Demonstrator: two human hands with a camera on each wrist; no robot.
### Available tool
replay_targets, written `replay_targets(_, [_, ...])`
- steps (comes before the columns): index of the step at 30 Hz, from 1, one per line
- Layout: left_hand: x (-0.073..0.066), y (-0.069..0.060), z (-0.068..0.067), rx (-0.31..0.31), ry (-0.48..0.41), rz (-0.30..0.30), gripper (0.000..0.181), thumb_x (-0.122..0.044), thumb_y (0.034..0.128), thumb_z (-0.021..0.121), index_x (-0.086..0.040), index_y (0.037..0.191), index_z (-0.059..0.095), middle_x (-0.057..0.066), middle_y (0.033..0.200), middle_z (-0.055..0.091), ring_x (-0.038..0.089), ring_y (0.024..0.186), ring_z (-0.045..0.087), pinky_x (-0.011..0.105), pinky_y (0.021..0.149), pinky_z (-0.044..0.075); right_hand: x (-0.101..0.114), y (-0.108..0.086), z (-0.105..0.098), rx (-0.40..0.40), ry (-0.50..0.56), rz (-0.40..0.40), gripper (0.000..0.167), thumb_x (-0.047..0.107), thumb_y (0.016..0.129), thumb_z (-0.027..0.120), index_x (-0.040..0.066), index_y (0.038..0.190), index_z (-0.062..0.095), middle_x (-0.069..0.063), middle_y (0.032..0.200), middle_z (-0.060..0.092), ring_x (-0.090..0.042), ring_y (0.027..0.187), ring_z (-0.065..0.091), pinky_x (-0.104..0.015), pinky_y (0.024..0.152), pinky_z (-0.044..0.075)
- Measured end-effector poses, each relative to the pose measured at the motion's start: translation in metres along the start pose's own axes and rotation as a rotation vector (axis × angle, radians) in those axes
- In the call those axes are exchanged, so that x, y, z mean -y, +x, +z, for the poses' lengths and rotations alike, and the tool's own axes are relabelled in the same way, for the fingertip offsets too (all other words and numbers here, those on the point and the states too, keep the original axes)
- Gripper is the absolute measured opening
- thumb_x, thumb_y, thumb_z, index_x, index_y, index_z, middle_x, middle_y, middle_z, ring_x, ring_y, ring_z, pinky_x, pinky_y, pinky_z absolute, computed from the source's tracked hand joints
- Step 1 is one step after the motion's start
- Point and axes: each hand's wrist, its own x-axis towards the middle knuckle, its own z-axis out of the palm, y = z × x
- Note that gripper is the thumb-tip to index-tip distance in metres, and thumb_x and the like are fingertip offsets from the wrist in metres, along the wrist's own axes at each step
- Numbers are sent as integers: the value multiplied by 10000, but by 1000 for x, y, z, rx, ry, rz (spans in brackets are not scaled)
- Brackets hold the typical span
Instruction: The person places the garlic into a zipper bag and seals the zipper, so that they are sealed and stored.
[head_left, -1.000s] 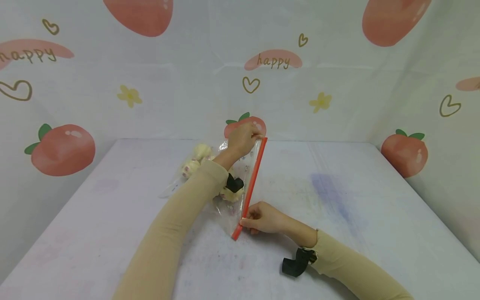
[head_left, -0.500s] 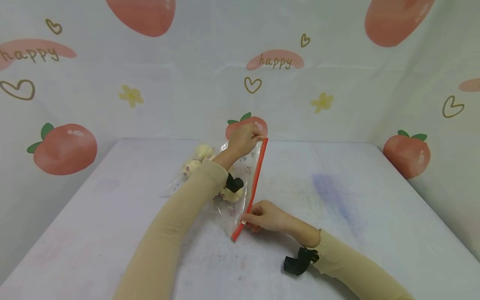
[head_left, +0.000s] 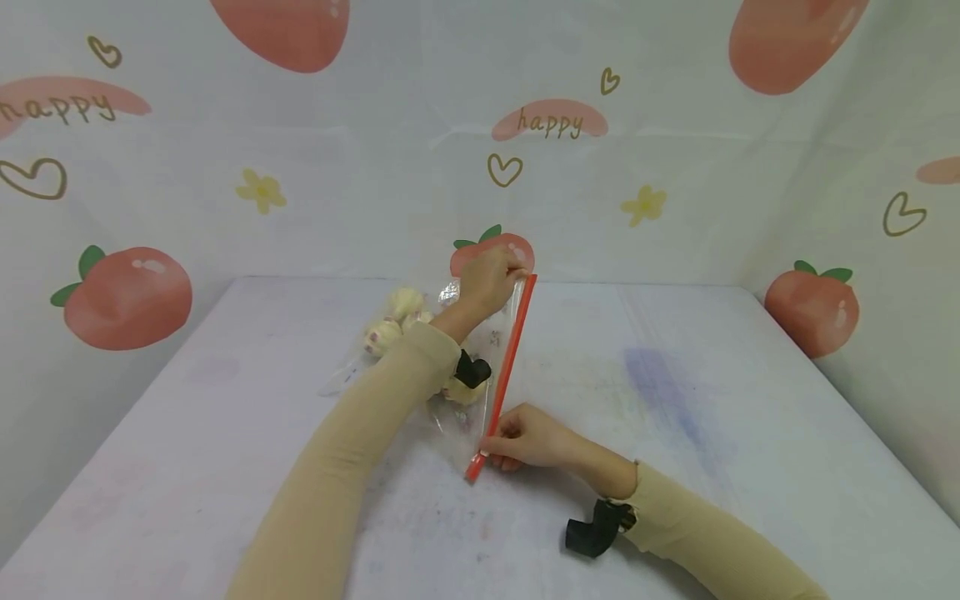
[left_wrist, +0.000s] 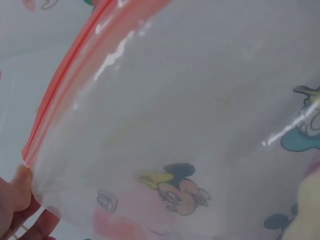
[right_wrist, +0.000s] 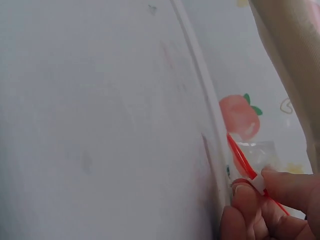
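Observation:
A clear plastic zip bag (head_left: 459, 433) with a red zip strip (head_left: 513, 346) lies mid-table, holding several pale, round items (head_left: 382, 336) with pinkish marks. My left hand (head_left: 487, 279) pinches the bag's far corner, at the upper end of the strip. Close to the strip's near end, my right hand (head_left: 528, 435) grips a small white slider (right_wrist: 258, 184) between thumb and curled fingers. In the left wrist view, cartoon figures (left_wrist: 182, 195) are printed on the bag, and thumb and fingers (left_wrist: 19, 187) hold its corner. My left forearm hides part of the contents.
The white table (head_left: 187, 467) carries faint stains and a bluish smear (head_left: 663, 400). Behind it hangs a white cloth (head_left: 375, 167) with printed fruit, hearts and flowers. Black wrist mounts (head_left: 592, 533) stick out from both beige sleeves.
My right hand has shifted slightly at the near end of the red strip, first up and right, then back down. My left hand still pinches the far corner.

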Motion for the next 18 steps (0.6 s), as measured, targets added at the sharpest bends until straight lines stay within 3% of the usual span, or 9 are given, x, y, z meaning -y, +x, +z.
replay_targets(8, [2,0,-2,-14,-53,-22,229,-271,899,611,-160,1065,722,29,1033,658,171,862,622,269,653,460,-1,-1,9,28,-15,8,270,178,865,661,-43,711,668,47,560,564,-24,474,525,-161,505,458])
replay_targets(18, [3,1,-1,-19,-66,-38,229,-269,904,606,-168,1076,718,20,1044,653,166,892,629,269,624,450,2,-2,12,59,-7,-6,275,169,864,666,-47,693,662,46,536,564,-20,427,516,-147,452,392])
